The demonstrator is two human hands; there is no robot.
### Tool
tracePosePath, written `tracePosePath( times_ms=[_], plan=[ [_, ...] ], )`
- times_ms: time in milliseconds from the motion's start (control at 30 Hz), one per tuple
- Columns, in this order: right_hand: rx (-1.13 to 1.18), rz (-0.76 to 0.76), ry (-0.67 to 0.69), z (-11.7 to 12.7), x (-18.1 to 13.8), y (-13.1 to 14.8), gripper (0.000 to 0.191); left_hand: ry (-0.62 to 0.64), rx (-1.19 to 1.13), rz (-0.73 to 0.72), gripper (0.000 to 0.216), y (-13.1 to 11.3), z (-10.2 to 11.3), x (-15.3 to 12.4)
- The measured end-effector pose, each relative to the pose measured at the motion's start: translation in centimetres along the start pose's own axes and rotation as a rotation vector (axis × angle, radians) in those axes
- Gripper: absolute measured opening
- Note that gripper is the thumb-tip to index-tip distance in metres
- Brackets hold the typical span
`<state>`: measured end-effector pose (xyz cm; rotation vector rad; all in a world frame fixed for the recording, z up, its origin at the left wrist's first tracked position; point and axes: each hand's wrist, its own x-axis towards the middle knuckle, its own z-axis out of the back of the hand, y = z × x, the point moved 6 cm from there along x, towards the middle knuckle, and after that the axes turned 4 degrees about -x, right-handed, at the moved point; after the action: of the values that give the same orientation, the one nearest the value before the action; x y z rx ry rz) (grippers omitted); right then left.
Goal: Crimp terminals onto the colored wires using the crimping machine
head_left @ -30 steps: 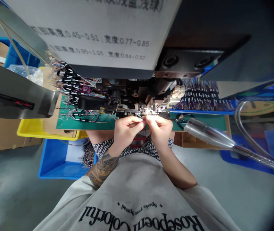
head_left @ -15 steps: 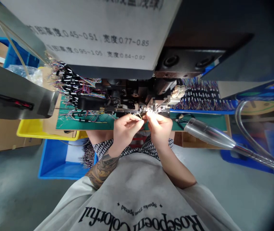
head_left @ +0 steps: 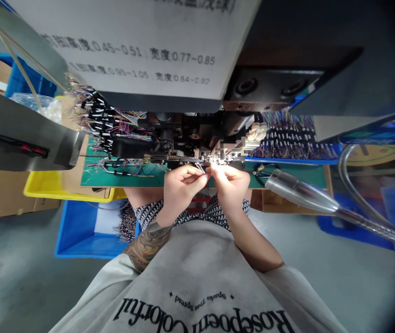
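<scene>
Thin wires [head_left: 200, 168] stick out between the fingers of my left hand [head_left: 182, 188], which is closed in a pinch around them. Right beside it, my right hand [head_left: 231, 186] is also pinched, thumb and forefinger at the front of the machine's metal crimping head [head_left: 222, 155]. What the right fingertips hold is too small and too brightly lit to make out clearly. The two hands' fingertips nearly meet. A dark strip of terminals [head_left: 183, 160] runs in from the left toward the head.
Bundled wire harnesses lie in a heap [head_left: 96, 115] at left and in a blue tray [head_left: 297, 161] at right. A clear-headed flexible lamp [head_left: 301, 192] reaches in from the right. Yellow [head_left: 41, 185] and blue bins [head_left: 86, 247] stand low on the left.
The yellow wire seen at my left fingertips is replaced by whitish wires. My left fingertips have shifted slightly right, toward my right hand; the right hand stays nearly in place.
</scene>
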<state>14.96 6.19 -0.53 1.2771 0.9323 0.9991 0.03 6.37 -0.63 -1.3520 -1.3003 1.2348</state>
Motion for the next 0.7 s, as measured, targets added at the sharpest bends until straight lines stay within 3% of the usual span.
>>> tracePosePath(
  times_ms=[200,367,533,700],
  plan=[
    [0.019,-0.072,0.004,-0.22,0.34,-0.88,0.029,-0.008,0.051,-0.014,0.012,0.07,0.26,0.10],
    [-0.005,-0.028,0.015,-0.24,0.24,-0.46,0.035,-0.010,0.065,0.000,0.011,0.41,0.55,0.02],
    [-0.011,-0.003,0.082,-0.42,-0.23,-0.57,0.028,0.018,0.070,0.030,0.013,0.49,0.33,-0.10],
    [-0.020,-0.021,0.030,-0.04,-0.24,-0.89,0.026,0.034,0.046,0.001,0.013,-0.15,0.00,-0.12]
  ],
)
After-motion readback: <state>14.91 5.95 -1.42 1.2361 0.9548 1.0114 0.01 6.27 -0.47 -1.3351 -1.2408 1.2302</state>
